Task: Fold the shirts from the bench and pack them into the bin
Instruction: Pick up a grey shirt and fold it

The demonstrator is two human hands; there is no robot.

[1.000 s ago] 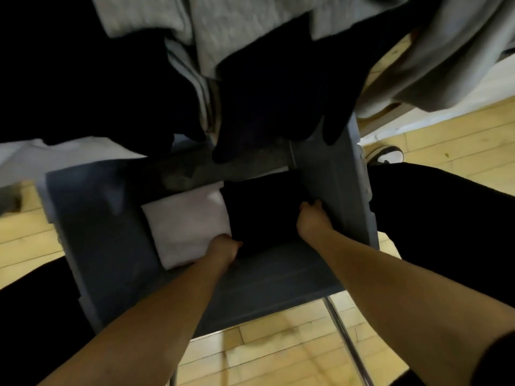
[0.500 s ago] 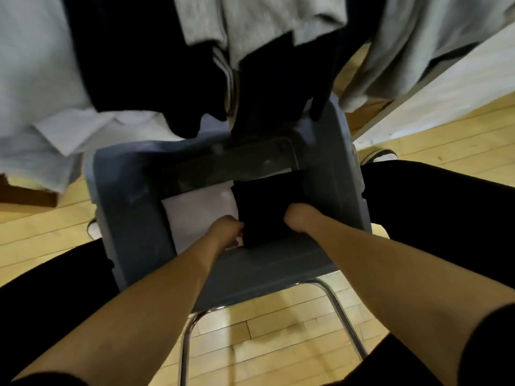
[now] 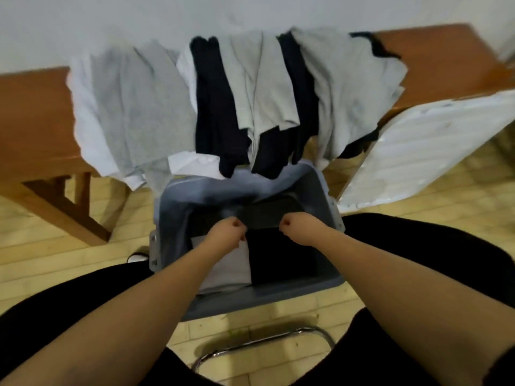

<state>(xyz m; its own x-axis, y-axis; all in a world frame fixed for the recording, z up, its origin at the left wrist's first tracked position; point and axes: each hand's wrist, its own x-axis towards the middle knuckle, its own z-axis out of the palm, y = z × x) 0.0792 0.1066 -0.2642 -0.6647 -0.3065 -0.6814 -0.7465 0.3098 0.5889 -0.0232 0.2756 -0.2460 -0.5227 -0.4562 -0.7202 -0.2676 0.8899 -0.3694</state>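
Hands: left hand (image 3: 227, 232) and right hand (image 3: 296, 227) are both curled into fists above the bin (image 3: 172, 215); whether they pinch any cloth I cannot tell through the blur.
Packed: folded black shirt (image 3: 281, 257) beside folded white shirt (image 3: 231, 268), both inside.
Waiting: unfolded shirts (image 3: 250, 101) draped over the worktop (image 3: 36, 121).
Risk: their hanging hems touch the bin's far rim; a snag could drag them in unfolded.

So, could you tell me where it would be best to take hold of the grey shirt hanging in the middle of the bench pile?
Probably at the lower hem of the middle grey shirt, coming from the bin side. It drapes over the bench edge atop the dark shirts, so its hem hangs free, nearest both hands.
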